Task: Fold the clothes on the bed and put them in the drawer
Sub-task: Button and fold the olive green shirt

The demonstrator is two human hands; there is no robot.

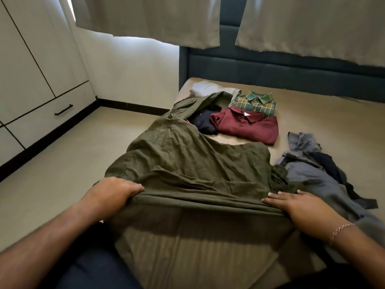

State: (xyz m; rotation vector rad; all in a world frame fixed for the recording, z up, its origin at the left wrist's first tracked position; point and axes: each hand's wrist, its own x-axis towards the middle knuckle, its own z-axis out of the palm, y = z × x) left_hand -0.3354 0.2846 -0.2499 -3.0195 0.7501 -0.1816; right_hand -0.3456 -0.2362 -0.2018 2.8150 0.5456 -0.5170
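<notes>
— What are we working on here?

— We are handling the olive green garment (pixel 187 163), which is lying spread and wrinkled along the left part of the bed (pixel 333 126), its near end draping over the bed's edge toward us.

— And how are our hands sitting on it?

— Our left hand (pixel 116 190) is curling its fingers over the near fold and gripping the cloth. Our right hand (pixel 295 205) is lying flat on the same fold, fingers straight and pressing, holding nothing.

— What are we seeing around it?

— Just right of the garment, a grey and dark heap of clothes (pixel 316 170) is lying loose. Farther up the bed we are seeing a folded maroon polo shirt (pixel 248 126), a dark navy piece (pixel 204 122) touching its left side, and a green plaid shirt (pixel 256 103) behind them. The drawer (pixel 48 109), with its dark handle, is sitting closed in the white cabinet on the left.
</notes>
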